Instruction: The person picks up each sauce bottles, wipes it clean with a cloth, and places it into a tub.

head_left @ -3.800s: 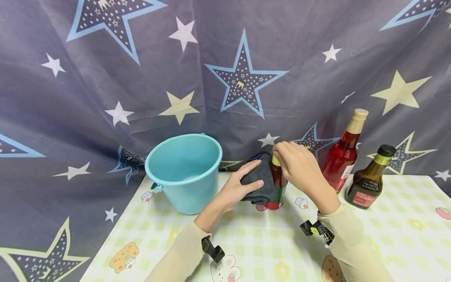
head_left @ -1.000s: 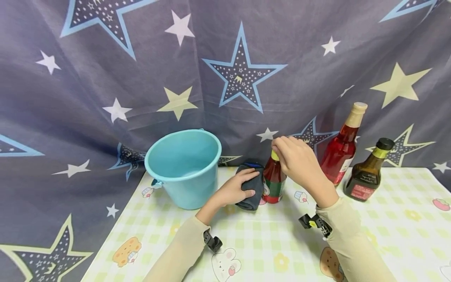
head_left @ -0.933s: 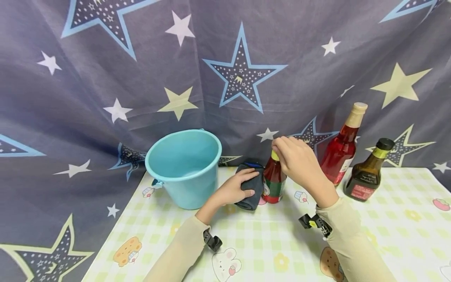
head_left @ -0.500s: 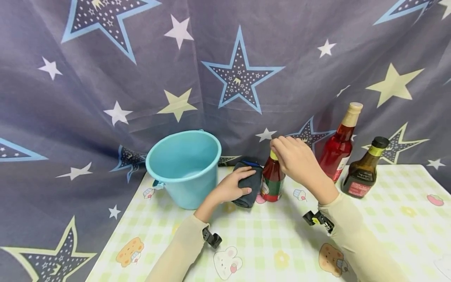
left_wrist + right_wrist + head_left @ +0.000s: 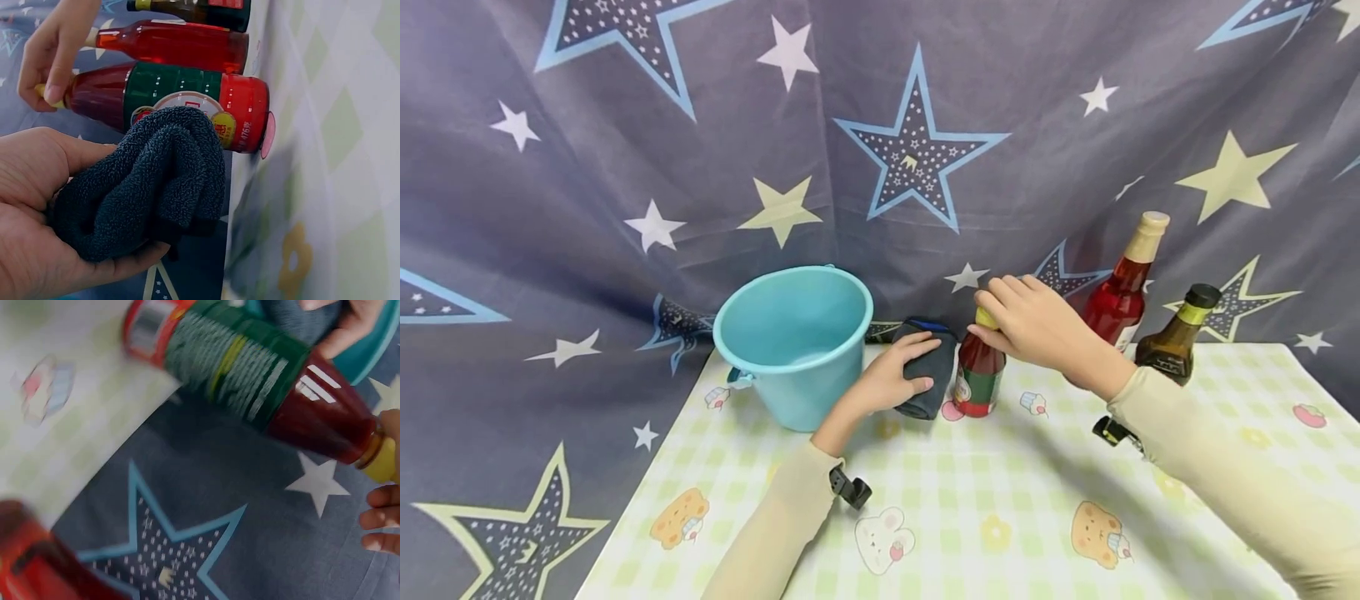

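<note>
Star-print curtain (image 5: 625, 167) hangs behind everything. Table (image 5: 1000, 500) has a checked green cloth with cartoon prints. Blue bucket (image 5: 793, 342) stands upright at the table's back left. Tall red bottle (image 5: 1120, 292) and brown bottle (image 5: 1176, 342) stand back right, near each other, partly behind the right arm. Small red bottle (image 5: 979, 371) with a green label stands upright mid-table, between bucket and tall red bottle. Right hand (image 5: 1037, 321) pinches its yellow cap (image 5: 987, 318), fingers curled over the top. Left hand (image 5: 887, 379) grips a bunched dark cloth (image 5: 925, 375), pressed against the small bottle's left side, touching the label in the left wrist view (image 5: 150, 181).
</note>
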The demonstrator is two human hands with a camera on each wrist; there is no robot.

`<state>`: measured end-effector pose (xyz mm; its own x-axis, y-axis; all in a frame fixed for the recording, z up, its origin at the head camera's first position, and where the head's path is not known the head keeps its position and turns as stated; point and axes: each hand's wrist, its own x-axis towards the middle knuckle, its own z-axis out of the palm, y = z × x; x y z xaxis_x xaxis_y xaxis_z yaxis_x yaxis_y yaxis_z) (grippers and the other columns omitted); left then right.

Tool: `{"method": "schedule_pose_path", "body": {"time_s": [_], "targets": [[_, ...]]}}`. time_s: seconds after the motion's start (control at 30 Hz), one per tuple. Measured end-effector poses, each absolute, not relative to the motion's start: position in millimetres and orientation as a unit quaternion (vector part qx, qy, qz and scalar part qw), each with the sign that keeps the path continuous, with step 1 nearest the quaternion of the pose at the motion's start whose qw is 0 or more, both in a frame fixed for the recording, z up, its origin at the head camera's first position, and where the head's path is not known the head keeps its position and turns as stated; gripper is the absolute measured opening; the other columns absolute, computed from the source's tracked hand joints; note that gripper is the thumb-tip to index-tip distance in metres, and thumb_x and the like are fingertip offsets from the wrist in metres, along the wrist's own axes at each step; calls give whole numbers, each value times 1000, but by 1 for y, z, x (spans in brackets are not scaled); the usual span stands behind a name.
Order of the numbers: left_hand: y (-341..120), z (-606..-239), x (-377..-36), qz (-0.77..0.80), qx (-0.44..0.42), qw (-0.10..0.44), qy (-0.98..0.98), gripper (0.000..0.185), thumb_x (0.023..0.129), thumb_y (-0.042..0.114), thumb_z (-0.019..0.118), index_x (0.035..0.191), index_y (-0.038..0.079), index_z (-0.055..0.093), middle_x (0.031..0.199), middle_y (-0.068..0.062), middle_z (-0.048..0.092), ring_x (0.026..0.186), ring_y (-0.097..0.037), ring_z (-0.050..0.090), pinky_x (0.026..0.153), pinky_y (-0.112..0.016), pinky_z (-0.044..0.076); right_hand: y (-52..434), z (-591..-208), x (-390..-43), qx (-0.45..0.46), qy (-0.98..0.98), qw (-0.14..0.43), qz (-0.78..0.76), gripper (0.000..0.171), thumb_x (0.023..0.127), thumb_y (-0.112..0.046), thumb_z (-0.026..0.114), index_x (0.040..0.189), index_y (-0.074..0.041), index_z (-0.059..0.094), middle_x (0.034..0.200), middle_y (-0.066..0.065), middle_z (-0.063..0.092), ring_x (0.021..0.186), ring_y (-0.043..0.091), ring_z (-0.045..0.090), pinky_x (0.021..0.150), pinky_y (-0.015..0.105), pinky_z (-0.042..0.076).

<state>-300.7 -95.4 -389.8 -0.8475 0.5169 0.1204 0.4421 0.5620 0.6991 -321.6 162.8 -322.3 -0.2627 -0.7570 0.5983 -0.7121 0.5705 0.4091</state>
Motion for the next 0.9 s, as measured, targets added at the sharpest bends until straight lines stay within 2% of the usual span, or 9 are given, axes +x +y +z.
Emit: {"method": "schedule_pose_path", "body": {"time_s": [0.2, 0.4, 0.6, 0.9], "targets": [[-99, -380, -304, 382, 270, 44, 883, 61, 97, 9, 68, 155, 10, 46, 166, -12, 32, 153, -37, 31, 117, -54, 37, 165, -308, -331, 504, -760, 405, -71, 42, 94, -40, 69, 97, -1, 56, 83, 11, 52, 68, 27, 50, 63, 37, 45], [-100, -374, -312, 375, 272, 38, 885, 61, 98, 12, 68, 155, 13, 45, 166, -11, 31, 153, -35, 31, 118, -52, 37, 161, -290, -336, 525, -740, 404, -115, 44, 88, -38, 77, 90, -1, 54, 80, 11, 52, 68, 26, 49, 63, 35, 44], [-102, -370, -313, 372, 275, 35, 886, 61, 98, 12, 68, 155, 12, 45, 166, -11, 32, 153, -33, 31, 119, -51, 36, 159, -279, -338, 538, -713, 411, -183, 46, 86, -40, 79, 84, -3, 52, 78, 10, 54, 68, 25, 50, 61, 32, 41], [-102, -384, -295, 397, 272, 44, 876, 59, 98, 9, 67, 153, 10, 47, 165, -13, 33, 153, -36, 31, 118, -53, 37, 158, -289, -325, 549, -693, 393, -252, 51, 88, -51, 75, 80, -6, 52, 78, 8, 54, 70, 22, 53, 65, 31, 46]]}}
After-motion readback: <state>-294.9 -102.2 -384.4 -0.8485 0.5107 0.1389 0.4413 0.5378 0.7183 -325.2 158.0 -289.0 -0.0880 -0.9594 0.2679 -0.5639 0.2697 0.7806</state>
